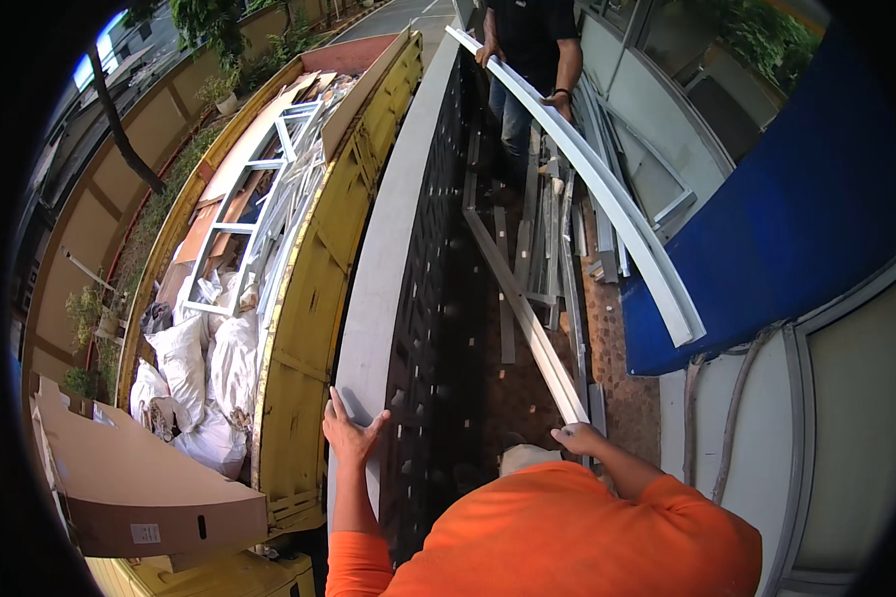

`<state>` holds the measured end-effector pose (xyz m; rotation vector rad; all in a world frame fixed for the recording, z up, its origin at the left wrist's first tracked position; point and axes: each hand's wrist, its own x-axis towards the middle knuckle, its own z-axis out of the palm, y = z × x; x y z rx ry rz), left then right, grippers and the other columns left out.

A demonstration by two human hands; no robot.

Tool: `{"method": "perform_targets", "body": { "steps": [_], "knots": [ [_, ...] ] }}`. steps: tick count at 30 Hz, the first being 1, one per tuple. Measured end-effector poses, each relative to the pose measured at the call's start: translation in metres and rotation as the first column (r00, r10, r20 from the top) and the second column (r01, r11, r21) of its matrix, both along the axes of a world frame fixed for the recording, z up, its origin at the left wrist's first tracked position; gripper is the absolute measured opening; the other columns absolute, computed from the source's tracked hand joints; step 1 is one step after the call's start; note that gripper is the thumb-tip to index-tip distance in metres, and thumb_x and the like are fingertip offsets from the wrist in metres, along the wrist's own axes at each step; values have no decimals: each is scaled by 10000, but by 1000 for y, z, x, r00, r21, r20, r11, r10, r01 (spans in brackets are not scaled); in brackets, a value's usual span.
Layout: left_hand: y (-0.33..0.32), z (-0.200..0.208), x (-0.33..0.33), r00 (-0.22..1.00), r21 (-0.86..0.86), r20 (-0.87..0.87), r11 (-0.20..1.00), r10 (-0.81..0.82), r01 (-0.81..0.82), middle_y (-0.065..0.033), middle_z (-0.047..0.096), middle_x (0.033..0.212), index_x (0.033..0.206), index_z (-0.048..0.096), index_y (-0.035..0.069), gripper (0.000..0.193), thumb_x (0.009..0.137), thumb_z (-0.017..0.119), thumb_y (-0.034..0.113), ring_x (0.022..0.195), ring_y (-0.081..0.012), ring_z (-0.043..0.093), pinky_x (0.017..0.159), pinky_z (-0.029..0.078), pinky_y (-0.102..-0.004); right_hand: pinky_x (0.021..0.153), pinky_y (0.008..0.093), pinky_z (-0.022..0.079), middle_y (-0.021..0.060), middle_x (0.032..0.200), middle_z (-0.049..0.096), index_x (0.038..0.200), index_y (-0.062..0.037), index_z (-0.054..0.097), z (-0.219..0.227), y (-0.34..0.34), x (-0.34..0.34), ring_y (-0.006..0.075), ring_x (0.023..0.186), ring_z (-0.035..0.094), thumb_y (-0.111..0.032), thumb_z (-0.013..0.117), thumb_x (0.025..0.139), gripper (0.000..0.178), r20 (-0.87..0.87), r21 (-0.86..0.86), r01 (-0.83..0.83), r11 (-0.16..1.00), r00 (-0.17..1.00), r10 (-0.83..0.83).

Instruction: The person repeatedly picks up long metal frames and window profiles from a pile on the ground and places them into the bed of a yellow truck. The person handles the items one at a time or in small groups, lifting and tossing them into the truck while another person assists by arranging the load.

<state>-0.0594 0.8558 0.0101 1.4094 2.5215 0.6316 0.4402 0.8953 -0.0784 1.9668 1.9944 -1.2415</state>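
My left hand (353,430) rests on the flat top of a grey wall (393,244), its fingers spread and holding nothing. Low on the right, my right hand (580,439) is closed around the near end of a long pale metal profile (540,348). That profile slants away to the far left, over the ground beside the wall. Farther off, a person in a dark shirt (530,45) grips a long white metal channel (607,189) with both hands. Its near end hangs in the air at the right, apart from my hands.
Left of the wall stands a yellow truck bed (314,269) loaded with white sacks (182,363), a metal frame (209,264) and scrap. A cardboard box (149,497) sits at its near end. More metal profiles (567,249) lie in the passage, beside a blue wall panel (767,219).
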Motion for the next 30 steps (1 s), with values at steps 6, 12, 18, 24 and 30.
{"method": "perform_targets", "body": {
  "steps": [6,12,18,24,30],
  "knots": [
    [5,-3,14,984,-142,-176,990,-26,1,-333,340,1526,1586,318,148,1154,658,852,579,1389,-481,368,1182,255,-561,708,426,565,126,941,715,1178,-8,648,-40,-53,96,301,744,699,-677,462,981,721,-38,-302,752,585,604,-796],
    [8,-2,14,982,-187,-186,982,-25,-11,-342,335,1532,1600,290,154,1173,664,840,598,1414,-483,348,1198,216,-569,899,506,540,255,1381,576,1568,-60,312,-61,-53,148,406,1122,645,-759,299,976,916,-270,-547,762,347,232,-934],
    [3,1,31,975,-180,-211,977,72,-111,-373,246,1574,1609,250,132,1133,738,792,613,1475,-493,259,1221,167,-568,725,427,577,226,1258,664,1477,-43,463,-58,-63,163,330,954,715,-686,423,992,806,-256,-444,762,470,395,-882],
    [-41,4,110,965,45,-154,977,212,-208,-385,191,1585,1603,220,63,1025,842,744,508,1494,-506,193,1229,139,-576,538,343,551,116,901,731,1070,13,683,-76,-100,179,218,684,710,-571,581,980,599,-256,-256,610,750,706,-661],
    [-145,12,140,953,50,-159,966,259,-254,-387,201,1578,1595,229,49,1005,844,752,465,1488,-517,193,1229,125,-582,739,419,560,179,815,734,1097,1,723,-87,-153,224,312,750,730,-518,571,967,556,209,0,262,965,944,-256]
  ]
}}
